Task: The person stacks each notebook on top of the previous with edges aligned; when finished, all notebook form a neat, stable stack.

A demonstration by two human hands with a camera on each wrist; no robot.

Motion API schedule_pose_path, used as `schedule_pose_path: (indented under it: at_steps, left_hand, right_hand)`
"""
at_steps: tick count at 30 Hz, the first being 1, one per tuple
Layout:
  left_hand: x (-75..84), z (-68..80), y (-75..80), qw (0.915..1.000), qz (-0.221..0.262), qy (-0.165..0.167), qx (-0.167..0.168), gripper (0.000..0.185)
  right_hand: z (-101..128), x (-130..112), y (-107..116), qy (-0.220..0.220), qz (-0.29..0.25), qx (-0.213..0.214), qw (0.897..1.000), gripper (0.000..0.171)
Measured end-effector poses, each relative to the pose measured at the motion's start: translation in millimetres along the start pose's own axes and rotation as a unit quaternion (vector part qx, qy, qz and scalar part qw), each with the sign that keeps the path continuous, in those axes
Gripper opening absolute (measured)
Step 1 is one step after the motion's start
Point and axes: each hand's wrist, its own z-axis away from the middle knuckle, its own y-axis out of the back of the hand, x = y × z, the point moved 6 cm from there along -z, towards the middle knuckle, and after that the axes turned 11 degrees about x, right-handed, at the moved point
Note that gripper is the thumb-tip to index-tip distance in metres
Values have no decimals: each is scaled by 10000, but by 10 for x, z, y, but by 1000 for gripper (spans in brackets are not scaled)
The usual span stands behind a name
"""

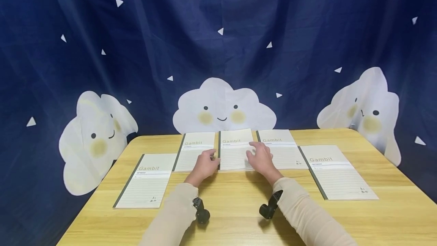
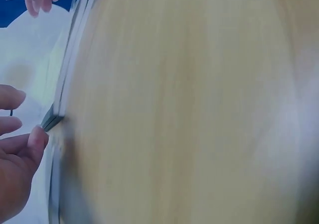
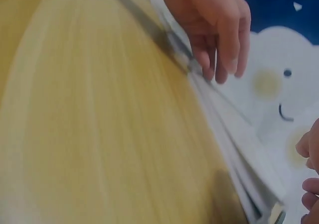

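Head view shows me my left hand and right hand, fingers loosely curled, touching opposite edges of the middle cream lined paper notebook on the wooden table, seemingly steadying it.

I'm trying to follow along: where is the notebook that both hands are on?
In the head view, the pale green lined middle notebook lies at the far centre of the wooden table, between two matching notebooks.

Head view high, facing the table, wrist views low, close, sharing the middle notebook edge
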Motion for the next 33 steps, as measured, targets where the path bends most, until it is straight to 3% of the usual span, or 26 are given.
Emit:
schedule_pose_path:
  at_steps: [5, 11, 20, 23, 28, 33]
  left_hand:
    - [-85, -41, 219, 9992, -128, 28, 378, 48]
    - [-247, -78, 548, 9964, -535, -43, 659, 47]
    - [-596, -86, 1042, 9911, -1225, 315, 410, 50]
    - [-700, -43, 1258, 9867, -1518, 379, 431, 51]
    - [-858, 48, 1583, 9765, -2057, 392, 511, 52]
    - [-1034, 139, 1801, 9685, -2301, 833, 458, 55]
  right_hand:
    - [90, -181, -89, 82, -524, -153, 9985, 42]
    - [259, -333, -341, -423, -1291, -685, 9884, 43]
    - [582, -555, -747, -728, -2177, -1301, 9646, 43]
    - [686, -660, -863, -895, -2619, -1557, 9482, 44]
    - [827, -815, -1029, -1413, -3532, -1888, 9054, 47]
    - [935, -950, -1175, -1888, -4013, -2121, 8708, 47]
